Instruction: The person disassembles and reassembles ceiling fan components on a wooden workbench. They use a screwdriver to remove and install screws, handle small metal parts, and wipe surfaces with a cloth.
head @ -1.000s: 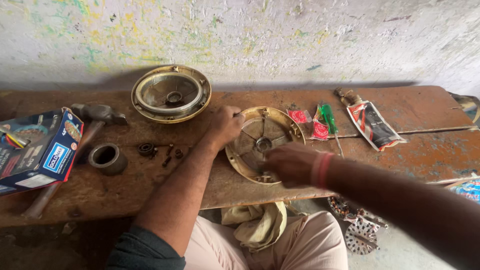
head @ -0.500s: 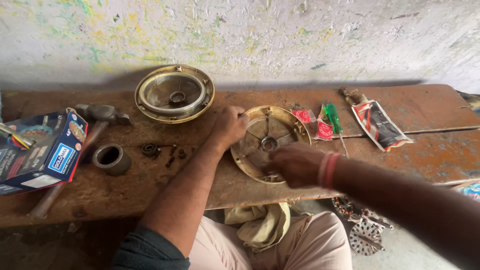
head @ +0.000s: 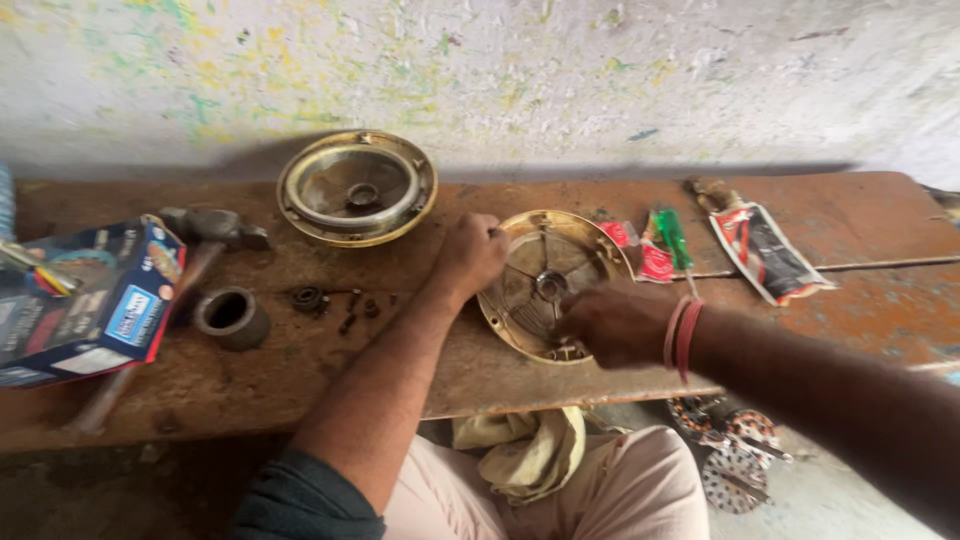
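Nearest, the right hand (head: 612,325) rests curled on the near rim of the round metal cover (head: 548,285) — whether its grip is closed on anything, I cannot tell. The left hand (head: 470,255) pinches the far-left rim. The cover lies flat on the table (head: 300,370) — it looks stiff, heavy, best held by the rim.

Wall (head: 560,70): rough plaster, whitewashed, flecked with yellow, green and blue paint, spanning the view from 9 to 3 o'clock across the top. A dark shadow band runs along its foot where it meets the table. Table (head: 860,215): worn brown wooden planks, stained and scuffed, with a lengthwise seam toward 3 o'clock; front edge chipped. Floor (head: 830,500): pale grey concrete at 5 o'clock; darker, dirty ground at 7 o'clock. Light: soft, even daylight, no hard shadows.
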